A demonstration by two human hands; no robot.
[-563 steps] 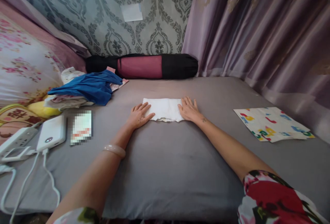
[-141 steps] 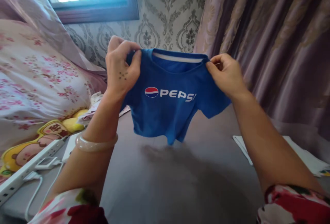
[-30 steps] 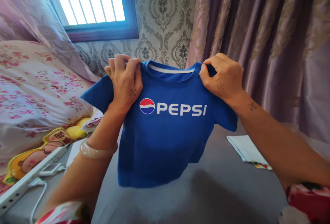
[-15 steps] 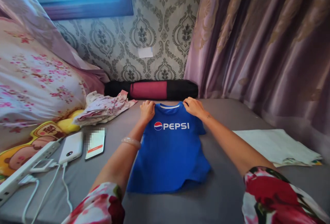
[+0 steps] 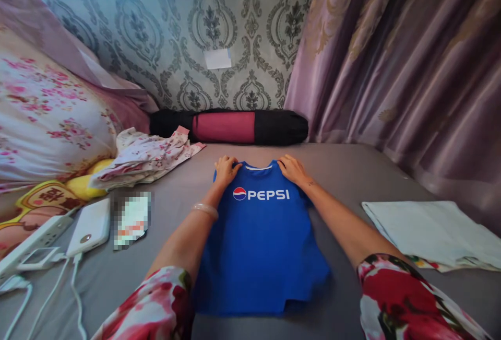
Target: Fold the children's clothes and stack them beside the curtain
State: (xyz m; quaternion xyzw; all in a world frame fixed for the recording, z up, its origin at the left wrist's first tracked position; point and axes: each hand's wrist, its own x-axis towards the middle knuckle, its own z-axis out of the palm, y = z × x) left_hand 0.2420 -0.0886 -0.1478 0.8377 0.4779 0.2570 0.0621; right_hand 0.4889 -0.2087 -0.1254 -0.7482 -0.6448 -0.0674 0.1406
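Observation:
A blue T-shirt (image 5: 260, 241) with a white PEPSI print lies spread on the grey bed sheet, its collar toward the wall. The lower right of its hem is uneven, with a notch in the edge. My left hand (image 5: 227, 170) is closed on the shoulder at the left of the collar, and a bit of blue fabric shows beyond its outer side. On the opposite shoulder, my right hand (image 5: 291, 168) pinches the cloth close to the neckline. Both forearms reach along the shirt's sides.
Left lie folded floral clothes (image 5: 144, 154), a phone (image 5: 133, 220), a white power bank (image 5: 90, 227) with cables, and a power strip (image 5: 39, 241). Folded pale cloth (image 5: 430, 227) rests at right. A black and red roll (image 5: 225, 127) lies along the wall.
The view has tipped down and drawn nearer, so the window pane is out of sight. Both hands remain at the shoulders; blue fabric now shows outside my left hand.

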